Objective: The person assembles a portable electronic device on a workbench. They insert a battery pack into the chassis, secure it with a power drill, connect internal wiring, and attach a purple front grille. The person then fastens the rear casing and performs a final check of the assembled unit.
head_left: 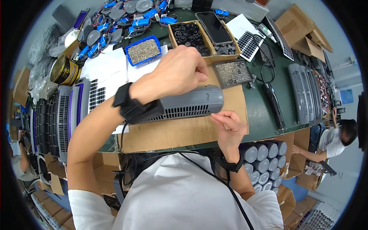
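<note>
A long grey plastic housing with a slotted vent [188, 108] lies on a cardboard sheet [165, 135] in front of me. My left hand [183, 68] reaches across above the housing, near the boxes behind it. Its fingers curl downward, and whatever they may hold is hidden. At the housing's right front corner is my right hand [231, 128], with thumb and forefinger pinched together. I cannot make out anything between those fingertips. Behind the left hand stands a cardboard box of black round parts [188, 34]. A tray of small screws [233, 73] lies to the right of it.
A blue tray of small metal pieces [142, 51] sits on paper. A phone [214, 27] rests on a box. An electric screwdriver [273, 105] and grey housings [303, 92] lie to the right. Blue-wrapped wired parts [142, 22] are heaped behind. A co-worker [337, 140] is at far right.
</note>
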The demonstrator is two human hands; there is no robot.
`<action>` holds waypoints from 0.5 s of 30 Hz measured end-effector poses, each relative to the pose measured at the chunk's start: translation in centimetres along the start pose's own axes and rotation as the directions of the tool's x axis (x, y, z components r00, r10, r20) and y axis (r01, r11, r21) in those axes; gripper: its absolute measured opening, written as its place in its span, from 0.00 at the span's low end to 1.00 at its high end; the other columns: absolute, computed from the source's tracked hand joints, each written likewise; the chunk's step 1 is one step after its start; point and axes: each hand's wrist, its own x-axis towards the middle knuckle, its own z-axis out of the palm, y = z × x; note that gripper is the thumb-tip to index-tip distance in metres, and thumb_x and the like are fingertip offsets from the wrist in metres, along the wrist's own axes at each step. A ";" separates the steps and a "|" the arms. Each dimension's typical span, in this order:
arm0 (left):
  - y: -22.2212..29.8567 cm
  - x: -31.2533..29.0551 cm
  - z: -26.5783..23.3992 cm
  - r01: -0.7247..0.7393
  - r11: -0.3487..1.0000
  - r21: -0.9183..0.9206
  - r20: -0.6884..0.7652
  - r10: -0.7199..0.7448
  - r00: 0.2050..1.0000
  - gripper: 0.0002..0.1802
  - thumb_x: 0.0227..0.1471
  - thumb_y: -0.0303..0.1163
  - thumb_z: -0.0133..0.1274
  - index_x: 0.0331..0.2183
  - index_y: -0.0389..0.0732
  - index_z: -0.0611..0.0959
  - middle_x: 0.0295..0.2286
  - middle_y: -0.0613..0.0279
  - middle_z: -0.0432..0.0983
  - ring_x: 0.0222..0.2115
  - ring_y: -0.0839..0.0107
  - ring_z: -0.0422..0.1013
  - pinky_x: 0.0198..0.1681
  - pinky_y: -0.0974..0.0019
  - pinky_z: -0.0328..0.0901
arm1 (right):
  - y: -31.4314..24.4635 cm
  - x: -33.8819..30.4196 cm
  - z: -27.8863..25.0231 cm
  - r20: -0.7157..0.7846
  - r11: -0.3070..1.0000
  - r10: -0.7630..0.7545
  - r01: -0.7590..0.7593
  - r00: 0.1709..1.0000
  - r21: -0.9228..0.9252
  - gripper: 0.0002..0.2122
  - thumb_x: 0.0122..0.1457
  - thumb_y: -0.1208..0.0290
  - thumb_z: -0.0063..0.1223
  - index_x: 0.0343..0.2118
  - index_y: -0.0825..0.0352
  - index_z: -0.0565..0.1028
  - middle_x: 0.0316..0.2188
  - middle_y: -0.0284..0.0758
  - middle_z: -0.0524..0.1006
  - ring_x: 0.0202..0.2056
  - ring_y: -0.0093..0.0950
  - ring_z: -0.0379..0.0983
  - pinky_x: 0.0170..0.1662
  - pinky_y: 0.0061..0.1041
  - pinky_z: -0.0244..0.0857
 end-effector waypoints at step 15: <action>-3.6 2.9 4.2 0.101 0.990 -0.094 0.265 -0.073 0.962 0.09 0.48 0.28 0.59 0.32 0.34 0.87 0.29 0.49 0.82 0.30 0.60 0.78 0.36 0.61 0.71 | -0.4 0.6 1.4 -0.040 0.968 0.250 -0.249 0.967 0.027 0.10 0.46 0.82 0.68 0.27 0.69 0.75 0.23 0.32 0.78 0.25 0.20 0.74 0.31 0.18 0.69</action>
